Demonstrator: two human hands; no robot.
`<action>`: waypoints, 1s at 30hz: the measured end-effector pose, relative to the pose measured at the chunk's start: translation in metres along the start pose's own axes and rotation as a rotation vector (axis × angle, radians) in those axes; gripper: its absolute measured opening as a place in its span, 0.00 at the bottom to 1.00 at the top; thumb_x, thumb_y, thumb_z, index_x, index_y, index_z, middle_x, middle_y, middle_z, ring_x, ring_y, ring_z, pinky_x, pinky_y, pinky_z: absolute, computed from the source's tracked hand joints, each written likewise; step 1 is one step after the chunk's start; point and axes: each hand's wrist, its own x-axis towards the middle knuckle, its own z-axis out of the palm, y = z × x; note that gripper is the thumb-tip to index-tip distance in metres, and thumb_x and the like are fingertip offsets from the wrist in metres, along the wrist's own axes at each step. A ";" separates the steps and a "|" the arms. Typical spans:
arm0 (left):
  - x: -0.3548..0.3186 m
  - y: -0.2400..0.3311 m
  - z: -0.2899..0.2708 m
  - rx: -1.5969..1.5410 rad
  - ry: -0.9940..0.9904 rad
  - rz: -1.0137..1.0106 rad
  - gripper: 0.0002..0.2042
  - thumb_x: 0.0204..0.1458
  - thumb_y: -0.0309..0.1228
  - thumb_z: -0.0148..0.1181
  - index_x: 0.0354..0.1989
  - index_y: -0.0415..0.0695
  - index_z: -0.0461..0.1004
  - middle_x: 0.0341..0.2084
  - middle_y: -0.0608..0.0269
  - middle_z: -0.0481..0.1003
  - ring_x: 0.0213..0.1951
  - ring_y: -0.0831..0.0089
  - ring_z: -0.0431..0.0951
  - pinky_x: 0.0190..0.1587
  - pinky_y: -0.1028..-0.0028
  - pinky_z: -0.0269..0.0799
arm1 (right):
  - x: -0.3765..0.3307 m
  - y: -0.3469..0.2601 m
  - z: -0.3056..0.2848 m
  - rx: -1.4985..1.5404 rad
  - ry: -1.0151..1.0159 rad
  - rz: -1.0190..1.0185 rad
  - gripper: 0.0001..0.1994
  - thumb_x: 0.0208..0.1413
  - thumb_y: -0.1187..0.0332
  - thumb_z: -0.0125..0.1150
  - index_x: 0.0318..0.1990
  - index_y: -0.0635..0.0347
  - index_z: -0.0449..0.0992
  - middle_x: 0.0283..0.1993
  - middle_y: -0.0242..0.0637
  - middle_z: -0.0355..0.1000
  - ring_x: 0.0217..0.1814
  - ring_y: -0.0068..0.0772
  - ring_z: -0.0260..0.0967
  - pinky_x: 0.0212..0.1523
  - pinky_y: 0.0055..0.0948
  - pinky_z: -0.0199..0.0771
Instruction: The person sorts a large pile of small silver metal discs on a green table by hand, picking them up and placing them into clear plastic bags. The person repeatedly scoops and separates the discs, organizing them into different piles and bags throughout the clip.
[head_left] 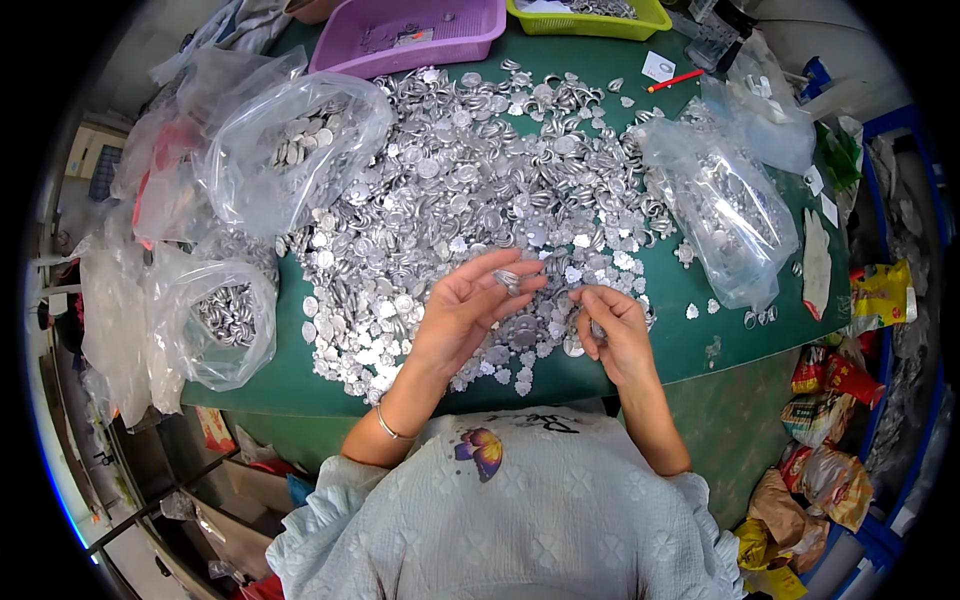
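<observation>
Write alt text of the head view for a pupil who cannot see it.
A person's left hand holds a small silvery item beside their right hand, over a heap of silvery pieces on a green table. Clear bags of pieces lie on both sides, with a purple tray and a yellow-green tray beyond the heap.

Small silver metal pieces (450, 195) cover a flat, dark-green tabletop (690, 348); the pale-blue fabric blouse (500, 525) bears a purple-orange butterfly print (481, 453) and, seemingly, embossed flowers (546, 548).
</observation>
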 end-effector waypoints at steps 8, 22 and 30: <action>0.003 -0.002 -0.004 0.008 0.076 0.011 0.16 0.55 0.23 0.50 0.52 0.36 0.65 0.47 0.48 0.71 0.49 0.61 0.73 0.50 0.73 0.72 | 0.007 0.011 -0.006 0.138 -0.065 -0.031 0.11 0.59 0.70 0.50 0.46 0.66 0.71 0.35 0.38 0.70 0.24 0.25 0.65 0.22 0.23 0.64; 0.005 -0.015 -0.017 -0.059 0.161 -0.014 0.15 0.54 0.27 0.54 0.50 0.37 0.68 0.39 0.60 0.75 0.36 0.75 0.76 0.40 0.78 0.74 | 0.010 0.011 0.008 0.215 -0.200 0.023 0.11 0.61 0.67 0.47 0.43 0.65 0.69 0.21 0.30 0.59 0.16 0.18 0.51 0.16 0.18 0.50; 0.004 -0.009 -0.020 -0.120 0.178 0.077 0.16 0.54 0.24 0.53 0.52 0.36 0.67 0.39 0.59 0.75 0.38 0.72 0.77 0.44 0.75 0.74 | 0.009 0.007 0.015 0.178 -0.259 0.109 0.11 0.62 0.65 0.45 0.45 0.63 0.69 0.22 0.32 0.62 0.13 0.17 0.50 0.12 0.17 0.48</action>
